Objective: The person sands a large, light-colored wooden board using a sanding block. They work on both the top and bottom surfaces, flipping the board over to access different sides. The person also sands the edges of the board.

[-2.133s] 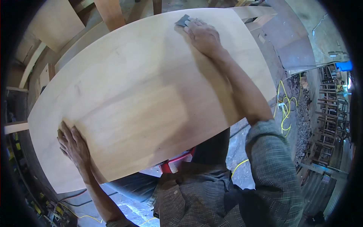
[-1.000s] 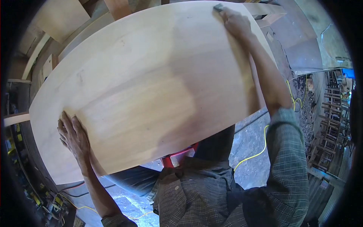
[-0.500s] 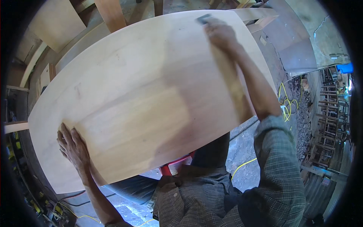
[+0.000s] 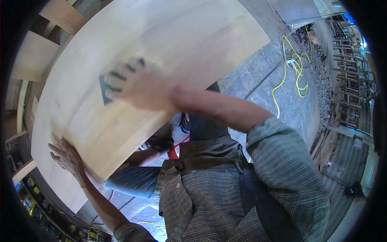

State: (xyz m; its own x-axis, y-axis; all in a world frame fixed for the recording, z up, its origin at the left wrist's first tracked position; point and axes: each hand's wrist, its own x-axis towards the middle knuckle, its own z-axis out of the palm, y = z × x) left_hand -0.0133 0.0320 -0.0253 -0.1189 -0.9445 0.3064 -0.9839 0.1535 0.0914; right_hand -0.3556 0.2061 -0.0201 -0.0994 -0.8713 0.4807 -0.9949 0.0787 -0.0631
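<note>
A large, pale wooden panel (image 4: 193,44) with curved edges spans the view in front of me. Pressed flat against its left-middle part is a dark sheet of sandpaper (image 4: 103,89). My right hand (image 4: 141,86), smeared by motion, lies over the sheet with fingers somewhat spread, covering most of it. My left hand (image 4: 66,156) rests on the panel near its lower left edge, fingers stretched out and holding nothing.
A yellow cable (image 4: 298,68) lies looped on the grey floor to the right. Wooden boards (image 4: 36,54) stand beyond the panel at upper left. Stacked wooden frames (image 4: 346,68) line the far right. A red object (image 4: 172,154) shows below the panel.
My right hand has swept the sandpaper from the panel's far right edge leftward and nearer to me. The left hand stays on the panel. The view has shifted.
</note>
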